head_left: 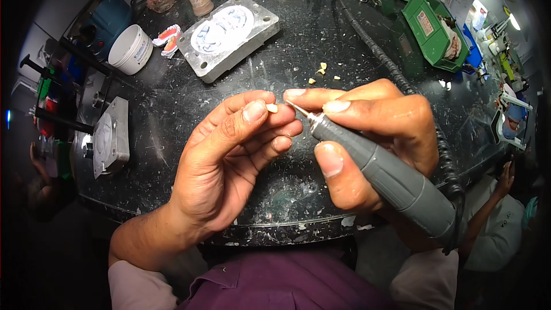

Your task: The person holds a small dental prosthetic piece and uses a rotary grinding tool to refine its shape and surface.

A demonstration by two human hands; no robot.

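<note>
White tub: a round white plastic tub (138,53) stands far beyond the left fingers, to their left.
Left hand: the left hand (215,163) pinches with thumb and index; the other fingers are loosely curled.
Metal block: a grey metal block with white plaster inside (241,59) lies beyond these fingers.
Small piece: the cream, tooth-shaped piece (272,107) sits between left thumb and index, just beside the tool's tip.
Loose bits: small yellowish bits (321,71) lie beyond both hands' fingertips.
Right hand: the right hand (396,117) wraps a dark grey, cylindrical handpiece (384,172), fingers closed around it.
Good working: I think light touches, hands braced together, and left fingertips away from the thin metal tip (297,108) would serve best.
</note>
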